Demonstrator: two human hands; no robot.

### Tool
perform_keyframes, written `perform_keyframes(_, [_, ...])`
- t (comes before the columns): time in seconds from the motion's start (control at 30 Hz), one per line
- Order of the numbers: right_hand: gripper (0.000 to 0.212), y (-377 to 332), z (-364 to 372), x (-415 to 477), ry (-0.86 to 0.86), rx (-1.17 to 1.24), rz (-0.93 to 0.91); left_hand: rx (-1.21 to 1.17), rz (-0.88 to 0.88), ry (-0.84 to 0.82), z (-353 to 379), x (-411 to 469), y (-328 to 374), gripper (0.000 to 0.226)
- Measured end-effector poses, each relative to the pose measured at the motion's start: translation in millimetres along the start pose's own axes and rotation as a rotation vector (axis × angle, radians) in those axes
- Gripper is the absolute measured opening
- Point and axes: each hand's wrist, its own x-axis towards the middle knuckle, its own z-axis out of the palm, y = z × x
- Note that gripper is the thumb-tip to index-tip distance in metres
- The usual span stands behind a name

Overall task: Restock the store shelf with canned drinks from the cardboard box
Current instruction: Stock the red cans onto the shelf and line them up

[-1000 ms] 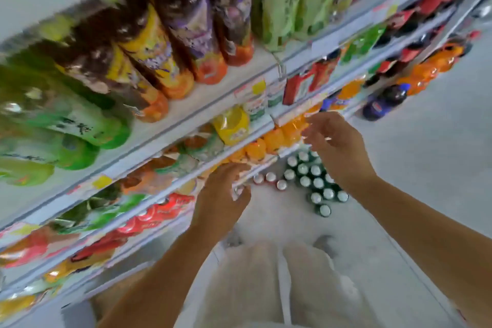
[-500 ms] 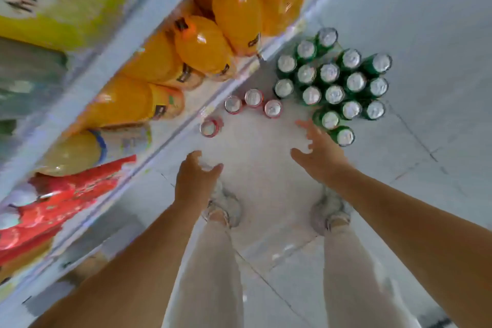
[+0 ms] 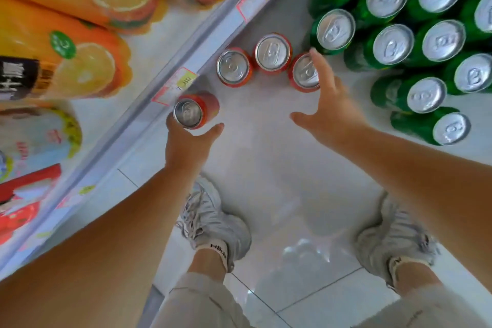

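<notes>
Picking cans off the floor point(image 3: 266, 173) looks to be the step in hand. Nearest, two pale shoes point(image 3: 213, 224) stand apart on the tiles. Beyond them the left hand point(image 3: 190, 144) curves thumb and fingers round the near side of a red can point(image 3: 195, 112), which stands upright just beside the shelf point(image 3: 213, 34) edge. The right hand point(image 3: 332, 112) is spread wide and holds nothing. Its fingertips lie over the rightmost of three more red cans point(image 3: 273, 52); whether they touch it I cannot tell. Next, I judge, that hand must close on the can below it, and then both hands must lift their cans to a gap on the shelf. Far right, green cans point(image 3: 392, 45) stand packed together, upright and unopened. No box is in view, and every can sits loose on the floor. On the left, the shelf carries orange bottles point(image 3: 80, 66).
</notes>
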Motion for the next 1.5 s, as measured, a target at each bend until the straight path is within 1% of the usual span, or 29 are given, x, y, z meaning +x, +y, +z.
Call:
perform_keyframes(0.03, [0.097, -1.2, 3.0, 5.7, 0.026, 0.002, -0.007, -0.025, 0.005, 0.034, 2.2, 4.8, 0.8, 0.108])
perform_keyframes(0.1, [0.086, -3.3, 6.8, 15.9, 0.112, -0.006, -0.006, -0.080, 0.006, 0.084, 5.6, 13.0, 3.2, 0.099])
perform_keyframes(0.17, [0.077, -5.1, 10.2, 22.8, 0.156, -0.032, 0.007, -0.102, 0.030, 0.129, 6.0, 18.5, 5.9, 0.095])
perform_keyframes(0.23, [0.076, -7.1, 11.7, 28.7, 0.162, -0.069, 0.024, -0.086, 0.047, 0.152, 4.8, 21.4, 7.4, 0.088])
perform_keyframes(0.33, [0.074, -9.2, 6.8, 33.2, 0.144, -0.141, 0.046, 0.002, 0.054, 0.173, 1.2, 19.8, 8.4, 0.081])
perform_keyframes(0.43, [0.068, -7.7, -5.5, 21.6, 0.132, -0.158, 0.043, 0.040, 0.081, 0.112, -2.4, 1.5, 12.1, 0.078])
perform_keyframes(0.53, [0.062, -16.5, -28.4, -19.9, 0.120, -0.064, 0.072, 0.080, 0.107, 0.020, -9.9, -35.6, 18.9, 0.070])
perform_keyframes(0.67, [0.071, -36.3, -76.8, -94.0, 0.119, -0.004, 0.053, 0.097, 0.215, -0.071, -42.1, -101.0, 44.0, 0.063])
perform_keyframes(0.8, [0.071, -82.2, -149.9, -165.6, 0.153, 0.012, -0.013, 0.027, 0.285, -0.115, -106.6, -179.1, 94.3, 0.055])
perform_keyframes(0.87, [0.068, -114.2, -192.1, -207.0, 0.181, 0.051, -0.049, -0.039, 0.309, -0.133, -147.8, -226.4, 124.2, 0.056])
perform_keyframes(0.97, [0.062, -172.5, -260.7, -263.3, 0.209, 0.163, -0.134, -0.112, 0.380, -0.111, -216.4, -297.0, 177.4, 0.057])
perform_keyframes(1.07, [0.064, -236.4, -326.7, -323.6, 0.255, 0.219, -0.296, -0.182, 0.486, -0.087, -284.8, -365.0, 221.7, 0.055])
perform_keyframes(1.17, [0.063, -293.5, -379.8, -385.7, 0.300, 0.249, -0.469, -0.269, 0.581, -0.027, -353.2, -430.2, 256.1, 0.054])
perform_keyframes(1.33, [0.067, -376.9, -440.9, -474.9, 0.376, 0.278, -0.761, -0.443, 0.771, 0.138, -458.3, -530.9, 290.0, 0.057])
perform_keyframes(1.4, [0.062, -410.2, -462.2, -506.1, 0.380, 0.292, -0.851, -0.499, 0.850, 0.213, -495.1, -560.6, 298.7, 0.056])
perform_keyframes(1.5, [0.057, -457.3, -486.4, -545.2, 0.386, 0.299, -0.984, -0.560, 0.949, 0.376, -544.6, -594.9, 305.9, 0.056])
